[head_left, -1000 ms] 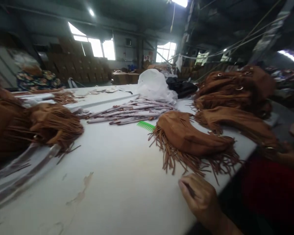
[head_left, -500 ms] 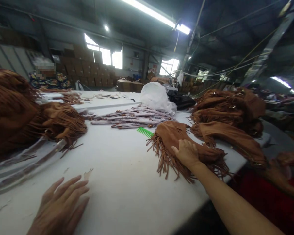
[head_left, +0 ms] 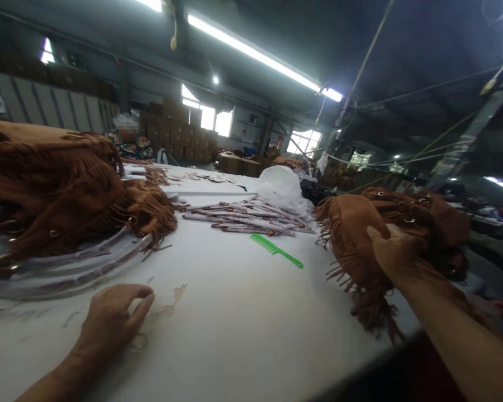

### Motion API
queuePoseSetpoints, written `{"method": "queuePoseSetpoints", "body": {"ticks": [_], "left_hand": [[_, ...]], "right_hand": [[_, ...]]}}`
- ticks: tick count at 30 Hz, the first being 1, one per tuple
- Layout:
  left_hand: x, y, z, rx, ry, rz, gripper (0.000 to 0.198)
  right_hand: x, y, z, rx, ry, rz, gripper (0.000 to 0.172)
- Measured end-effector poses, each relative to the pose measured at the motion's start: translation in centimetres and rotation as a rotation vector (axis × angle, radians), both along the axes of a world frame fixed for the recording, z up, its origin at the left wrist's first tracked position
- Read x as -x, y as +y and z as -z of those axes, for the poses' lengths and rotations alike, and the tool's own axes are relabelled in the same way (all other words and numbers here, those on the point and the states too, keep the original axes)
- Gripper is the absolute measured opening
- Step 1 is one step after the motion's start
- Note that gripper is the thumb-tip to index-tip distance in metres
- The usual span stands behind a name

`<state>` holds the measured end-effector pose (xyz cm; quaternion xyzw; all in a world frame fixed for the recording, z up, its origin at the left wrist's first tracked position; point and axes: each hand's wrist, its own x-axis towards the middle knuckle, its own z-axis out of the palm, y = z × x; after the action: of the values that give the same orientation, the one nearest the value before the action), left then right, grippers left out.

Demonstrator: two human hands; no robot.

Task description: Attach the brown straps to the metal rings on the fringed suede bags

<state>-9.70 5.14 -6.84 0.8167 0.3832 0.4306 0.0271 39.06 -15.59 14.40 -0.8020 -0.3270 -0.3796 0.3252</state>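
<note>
My right hand grips a brown fringed suede bag, with the thumb on its near face and the other fingers mostly hidden. The bag is tilted up in front of a pile, its tassels hanging towards the table. Over the white tabletop at the lower left, my left hand is curled, thumb tip close to the index fingertip, with nothing visible between them. A green comb lies uncovered on the table between my hands.
Brown fringed bags are heaped at the left and right. Wrapped strips lie mid-table before a white plastic bag. Wrapped curved pieces rest at left. A person is across the table; another person's hand shows at far right.
My right hand has raised the bag and moved it right, off the comb, whose handle now shows. My left hand has gone from spread fingers to a curled pinch. The view has shifted.
</note>
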Motion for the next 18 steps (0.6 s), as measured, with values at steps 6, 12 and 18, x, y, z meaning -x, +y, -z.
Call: {"method": "queuePoseSetpoints", "body": {"ticks": [6, 12, 18], "left_hand": [[1.5, 1.1, -1.4, 0.345, -0.163, -0.170, 0.036], [1.9, 1.0, -2.2, 0.605, -0.332, -0.182, 0.043], [1.5, 1.0, -2.1, 0.684, -0.373, 0.022, 0.048]], "right_hand": [[10.5, -0.9, -0.7, 0.185, -0.302, -0.523, 0.022], [21.6, -1.9, 7.6, 0.337, -0.562, -1.144, 0.019], [24.4, -1.9, 11.2, 0.594, -0.337, -1.350, 0.035]]}}
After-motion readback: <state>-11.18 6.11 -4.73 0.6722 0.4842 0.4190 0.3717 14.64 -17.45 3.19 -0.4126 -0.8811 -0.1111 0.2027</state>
